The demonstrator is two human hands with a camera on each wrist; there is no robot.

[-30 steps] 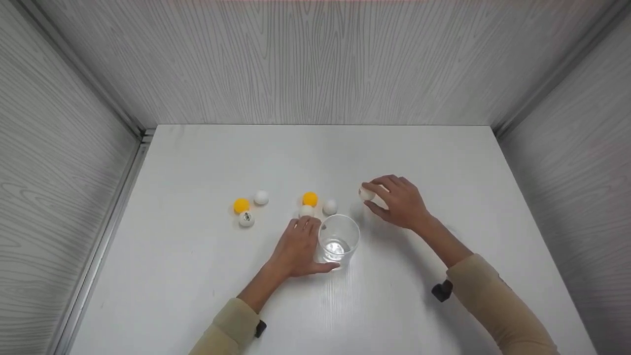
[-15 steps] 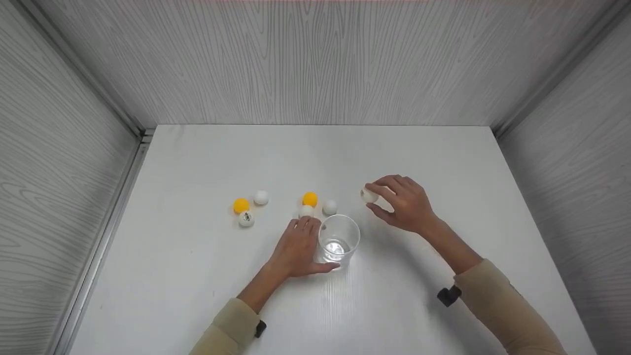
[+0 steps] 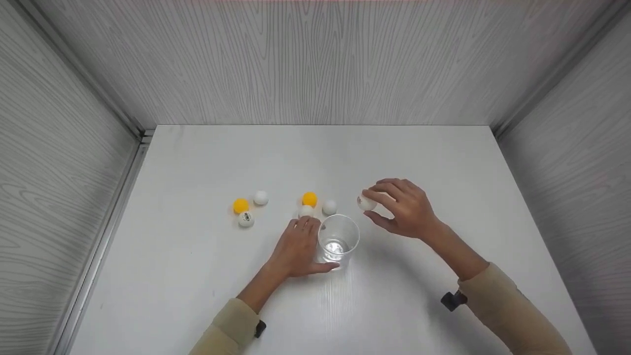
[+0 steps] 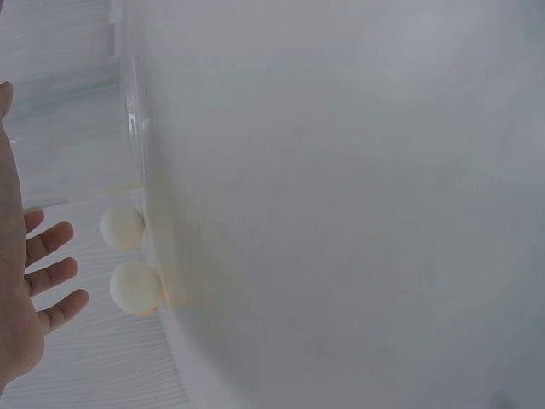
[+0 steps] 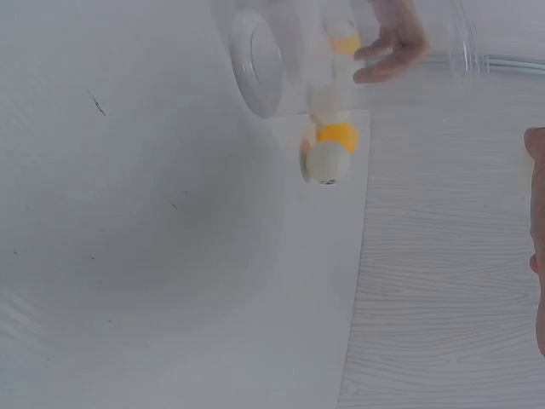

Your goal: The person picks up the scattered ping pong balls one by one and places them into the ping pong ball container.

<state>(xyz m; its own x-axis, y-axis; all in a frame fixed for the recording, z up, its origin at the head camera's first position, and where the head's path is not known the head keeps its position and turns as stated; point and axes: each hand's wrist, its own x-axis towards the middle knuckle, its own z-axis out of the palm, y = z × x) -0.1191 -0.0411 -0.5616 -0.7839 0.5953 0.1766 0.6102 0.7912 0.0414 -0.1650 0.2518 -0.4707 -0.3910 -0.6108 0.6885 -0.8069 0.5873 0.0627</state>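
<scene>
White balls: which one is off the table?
The white ball pinched in the right hand, right of the clear cup. The other four white balls lie on the table.

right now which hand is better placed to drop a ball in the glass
Probably the right hand: it already pinches a white ball just beside the clear glass. The left hand rests against the glass, steadying it, and holds no ball.
</scene>
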